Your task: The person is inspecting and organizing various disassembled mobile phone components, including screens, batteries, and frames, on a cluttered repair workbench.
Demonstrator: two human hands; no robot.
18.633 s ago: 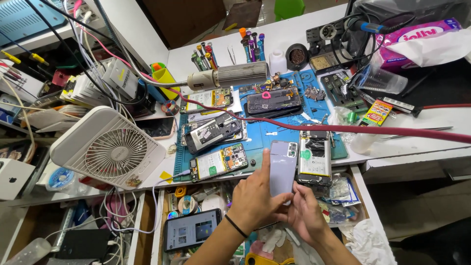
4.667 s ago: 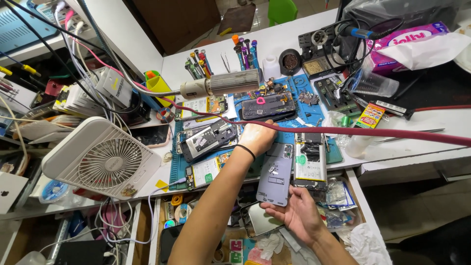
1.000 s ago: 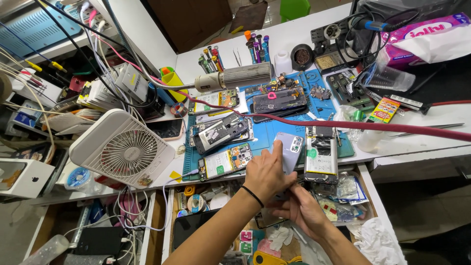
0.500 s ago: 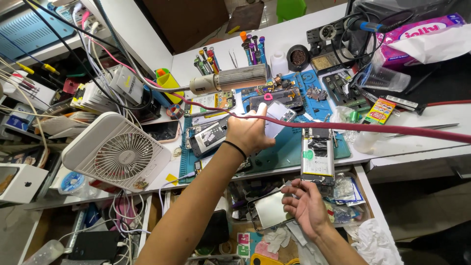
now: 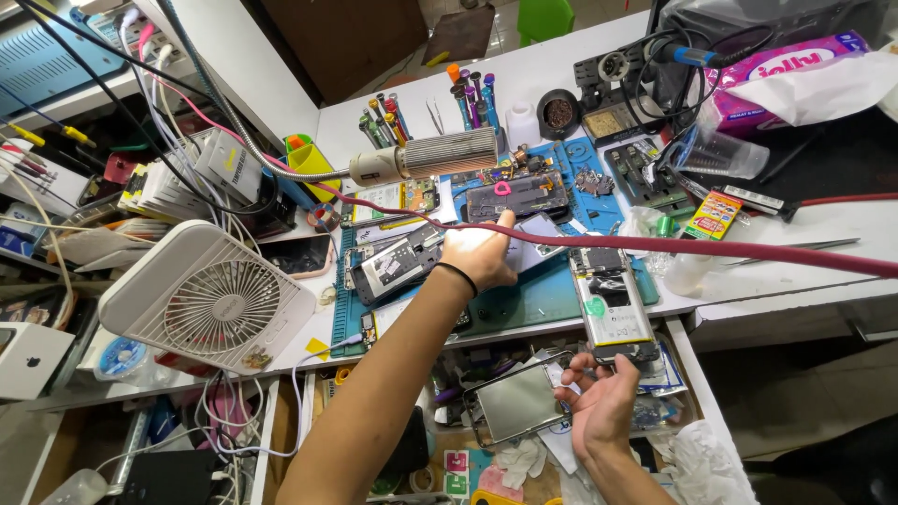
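In the head view, the left hand (image 5: pixel 479 254) reaches forward over the blue work mat (image 5: pixel 552 290) on the table (image 5: pixel 786 252), fingers curled down around one pale phone back cover (image 5: pixel 535 232) that lies on the mat. A black band circles that wrist. The right hand (image 5: pixel 599 402) hovers low above the open drawer (image 5: pixel 524 440), fingers spread and half open, its fingertips touching one silvery phone frame (image 5: pixel 513 402); whether they grip it I cannot tell. Three opened phones lie on the mat: one (image 5: pixel 613 304) just above the right hand, one (image 5: pixel 393 266) left of the left hand, one (image 5: pixel 519 194) beyond it. One white fan (image 5: pixel 210 299) stands at the left. One red hose (image 5: pixel 711 248) crosses the table.
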